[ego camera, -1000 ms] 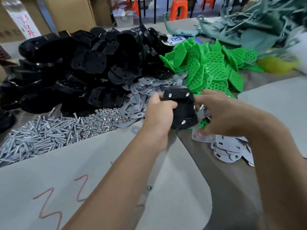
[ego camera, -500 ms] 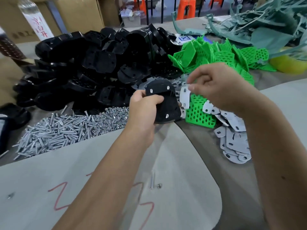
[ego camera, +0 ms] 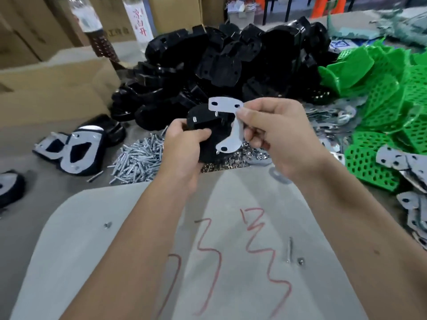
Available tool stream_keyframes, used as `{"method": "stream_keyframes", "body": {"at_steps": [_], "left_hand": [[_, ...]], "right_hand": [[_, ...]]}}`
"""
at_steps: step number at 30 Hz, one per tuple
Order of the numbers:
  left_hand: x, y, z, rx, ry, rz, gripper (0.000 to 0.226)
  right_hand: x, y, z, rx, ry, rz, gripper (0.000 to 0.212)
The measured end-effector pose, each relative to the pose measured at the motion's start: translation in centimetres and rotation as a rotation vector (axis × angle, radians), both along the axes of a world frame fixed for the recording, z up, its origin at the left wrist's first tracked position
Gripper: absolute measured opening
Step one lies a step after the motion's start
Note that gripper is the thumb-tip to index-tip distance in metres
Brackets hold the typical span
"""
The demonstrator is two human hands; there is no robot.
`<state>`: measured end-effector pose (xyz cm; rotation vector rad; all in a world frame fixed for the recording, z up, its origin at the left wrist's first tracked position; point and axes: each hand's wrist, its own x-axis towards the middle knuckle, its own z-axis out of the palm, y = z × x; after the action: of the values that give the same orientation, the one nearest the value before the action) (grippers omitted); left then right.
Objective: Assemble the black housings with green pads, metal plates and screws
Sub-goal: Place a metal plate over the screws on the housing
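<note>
My left hand point(ego camera: 184, 144) grips a black housing point(ego camera: 205, 125), and its lower half is hidden behind my fingers. My right hand point(ego camera: 275, 135) pinches a metal plate point(ego camera: 231, 121) held against the housing's face; I cannot tell whether its holes sit over the screw ends. The green pads point(ego camera: 379, 107) run off the right edge. The desk point(ego camera: 57, 181) carries a pile of black housings point(ego camera: 231, 65), loose screws point(ego camera: 138, 160) and a grey sheet point(ego camera: 231, 262) with red scrawls I cannot read. Cardboard boxes point(ego camera: 46, 84) stand behind. A white label point(ego camera: 138, 21) bears red Chinese characters, blurred.
</note>
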<state>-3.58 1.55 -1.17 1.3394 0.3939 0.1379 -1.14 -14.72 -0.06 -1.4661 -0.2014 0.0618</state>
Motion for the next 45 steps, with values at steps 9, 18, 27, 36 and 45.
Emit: {"method": "stream_keyframes", "body": {"at_steps": [9, 18, 27, 36, 45], "left_hand": [[-0.4, -0.4, -0.2, 0.086, -0.009, -0.119, 0.019], [-0.5, -0.7, -0.1, 0.083, -0.029, -0.111, 0.019], [-0.7, -0.9, 0.1, 0.109, -0.023, -0.072, 0.018], [-0.5, -0.5, 0.1, 0.151, -0.044, -0.092, 0.021], [-0.4, -0.4, 0.0, 0.111, -0.013, -0.029, 0.022]], "right_hand": [[-0.5, 0.7, -1.4, -0.090, -0.089, -0.031, 0.018], [-0.3, 0.9, -1.6, -0.133, -0.102, -0.121, 0.016], [-0.6, 1.0, -1.6, -0.174, -0.094, -0.141, 0.017], [-0.8, 1.0, -1.5, -0.167, -0.084, -0.189, 0.018], [-1.5, 1.4, -1.1, -0.133, -0.080, -0.134, 0.007]]}}
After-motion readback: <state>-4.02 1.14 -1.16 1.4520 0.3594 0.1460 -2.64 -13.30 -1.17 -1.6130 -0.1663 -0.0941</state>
